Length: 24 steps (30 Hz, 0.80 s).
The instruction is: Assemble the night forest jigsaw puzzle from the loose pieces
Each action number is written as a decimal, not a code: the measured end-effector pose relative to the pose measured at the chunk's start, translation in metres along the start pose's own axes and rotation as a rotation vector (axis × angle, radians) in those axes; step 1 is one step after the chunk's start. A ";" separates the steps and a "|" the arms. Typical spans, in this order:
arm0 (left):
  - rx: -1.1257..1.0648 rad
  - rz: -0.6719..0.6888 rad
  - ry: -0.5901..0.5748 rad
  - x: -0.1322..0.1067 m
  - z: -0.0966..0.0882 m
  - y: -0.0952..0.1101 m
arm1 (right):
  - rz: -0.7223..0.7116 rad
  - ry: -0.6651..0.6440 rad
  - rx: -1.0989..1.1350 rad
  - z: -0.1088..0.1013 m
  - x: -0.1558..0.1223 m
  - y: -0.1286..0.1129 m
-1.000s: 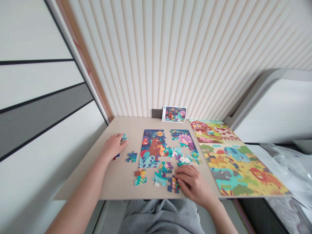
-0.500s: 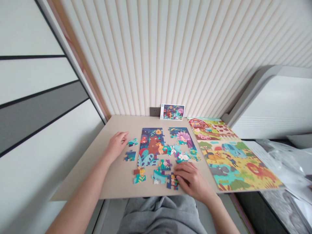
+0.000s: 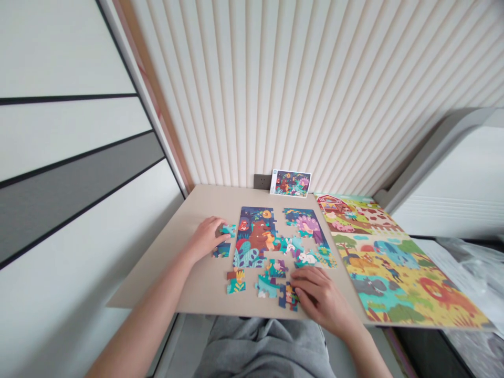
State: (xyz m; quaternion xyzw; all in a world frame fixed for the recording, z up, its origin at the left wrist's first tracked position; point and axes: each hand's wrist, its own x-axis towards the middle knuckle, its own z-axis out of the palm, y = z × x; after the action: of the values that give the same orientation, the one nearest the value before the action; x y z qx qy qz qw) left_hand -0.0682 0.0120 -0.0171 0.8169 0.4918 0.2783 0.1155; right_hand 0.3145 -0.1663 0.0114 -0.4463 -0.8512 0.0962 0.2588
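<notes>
A part-built forest puzzle [image 3: 271,236] lies on the beige table [image 3: 197,205]. My left hand [image 3: 205,239] is curled at its left edge, fingertips on a teal loose piece [image 3: 227,229]; another blue-green piece [image 3: 221,250] lies just below the fingers. My right hand [image 3: 321,296] rests palm down near the front edge, fingers bent onto a dark multicoloured piece [image 3: 289,297]. Three more loose pieces lie in front of the puzzle: an orange-and-green one [image 3: 235,281], a teal one [image 3: 268,285] and a small one [image 3: 277,268].
A small reference picture [image 3: 291,183] leans on the ribbed wall beside a socket [image 3: 262,181]. A finished farm-and-animals puzzle [image 3: 394,262] covers the table's right side. A white cabinet [image 3: 457,184] and clear plastic wrap [image 3: 468,262] stand to the right. My grey-trousered lap [image 3: 268,349] is below.
My left hand has slid the teal piece rightward, up to the forest puzzle's left edge. My right hand stays on its piece. The view has shifted a little to the left.
</notes>
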 end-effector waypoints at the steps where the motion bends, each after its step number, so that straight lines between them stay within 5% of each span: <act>1: -0.018 0.016 -0.008 0.000 0.000 0.002 | -0.001 0.001 0.001 0.000 0.000 0.000; 11: -0.115 0.110 0.037 0.004 -0.001 0.012 | -0.010 0.017 0.002 0.000 0.000 0.000; 18: -0.332 -0.047 0.174 0.003 0.007 0.011 | 0.004 -0.007 0.001 -0.001 0.000 0.000; 24: -0.424 -0.039 0.205 0.003 0.003 0.019 | 0.005 -0.018 -0.004 0.000 -0.001 0.001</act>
State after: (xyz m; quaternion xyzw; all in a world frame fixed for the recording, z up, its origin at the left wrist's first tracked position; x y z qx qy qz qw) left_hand -0.0512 0.0055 -0.0091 0.7322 0.4471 0.4546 0.2395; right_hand 0.3155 -0.1664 0.0110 -0.4478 -0.8527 0.0992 0.2502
